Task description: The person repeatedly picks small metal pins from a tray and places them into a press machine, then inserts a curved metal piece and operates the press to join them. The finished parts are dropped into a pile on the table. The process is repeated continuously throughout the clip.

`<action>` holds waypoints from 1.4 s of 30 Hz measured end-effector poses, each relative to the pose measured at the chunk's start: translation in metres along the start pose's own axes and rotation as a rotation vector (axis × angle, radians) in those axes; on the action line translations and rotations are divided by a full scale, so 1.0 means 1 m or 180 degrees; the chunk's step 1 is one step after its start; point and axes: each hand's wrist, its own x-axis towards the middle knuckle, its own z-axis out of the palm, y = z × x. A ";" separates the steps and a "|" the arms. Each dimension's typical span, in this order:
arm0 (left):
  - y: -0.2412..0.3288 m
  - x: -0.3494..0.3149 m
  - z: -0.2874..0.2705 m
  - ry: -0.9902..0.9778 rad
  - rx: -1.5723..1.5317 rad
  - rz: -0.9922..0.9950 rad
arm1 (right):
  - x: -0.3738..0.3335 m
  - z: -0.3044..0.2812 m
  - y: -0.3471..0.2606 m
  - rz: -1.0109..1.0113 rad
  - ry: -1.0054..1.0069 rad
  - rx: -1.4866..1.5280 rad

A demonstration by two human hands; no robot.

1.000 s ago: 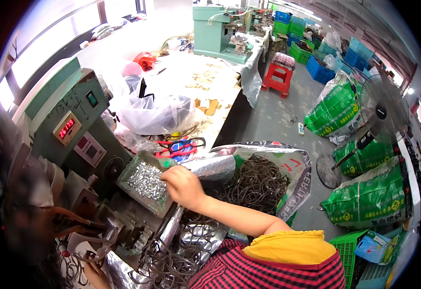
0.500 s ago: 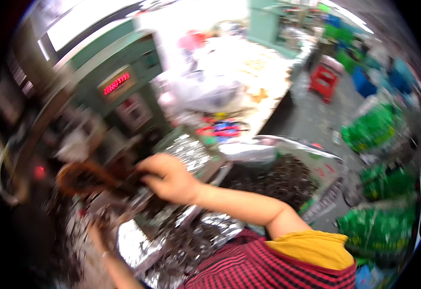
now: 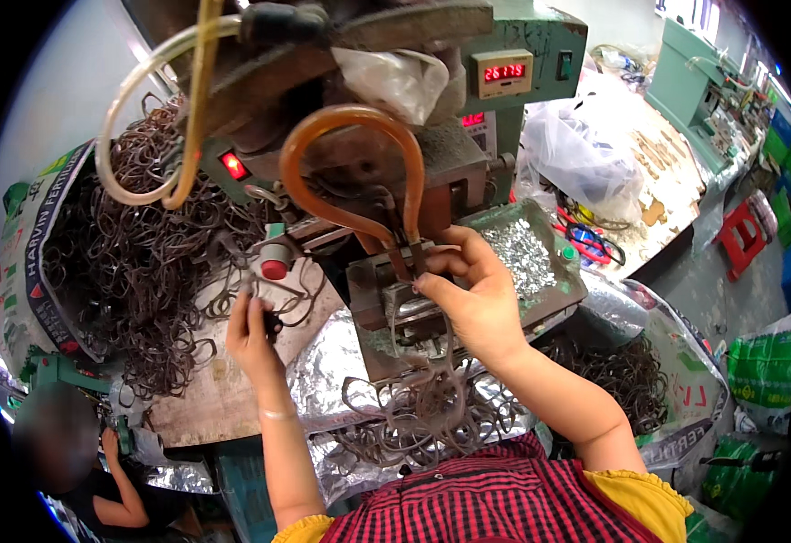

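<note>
The right hand point(image 3: 472, 294) pinches a thin dark wire ring point(image 3: 411, 337) against the grey metal die block point(image 3: 395, 303) under the press head, fingers closed on the wire where the copper-coloured tube loop point(image 3: 350, 172) comes down. The left hand point(image 3: 252, 333) lies on the worn board to the left, fingers curled around a small dark piece, probably another ring; the grip itself is too small to tell. This looks like the loading step: a ring being seated in the die. The next move would call for the right fingers to get clear of the block before the press works.

A loose tangle of rings point(image 3: 418, 412) hangs near the person, over crinkled foil point(image 3: 327, 366). A bigger heap point(image 3: 137, 244) fills an open white woven sack with green and red print point(image 3: 24, 244) on the left. Right of the die sits a tray of small silver parts point(image 3: 522, 253). Farther off, a red digit counter point(image 3: 504, 72) glows on the green machine; at far right stand a red stool point(image 3: 741, 240) and a green printed sack point(image 3: 762, 366).
</note>
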 end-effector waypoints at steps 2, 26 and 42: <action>0.027 -0.030 0.011 0.0066 -0.0114 0.0696 | -0.013 0.002 -0.009 0.0187 0.0016 0.0035; 0.075 -0.031 0.045 -0.1139 0.0422 0.3380 | -0.005 -0.145 0.053 -0.0249 0.1882 -0.1068; 0.080 -0.004 0.082 -0.0170 0.0189 0.2898 | 0.000 -0.002 0.005 -0.0307 0.0270 -0.0387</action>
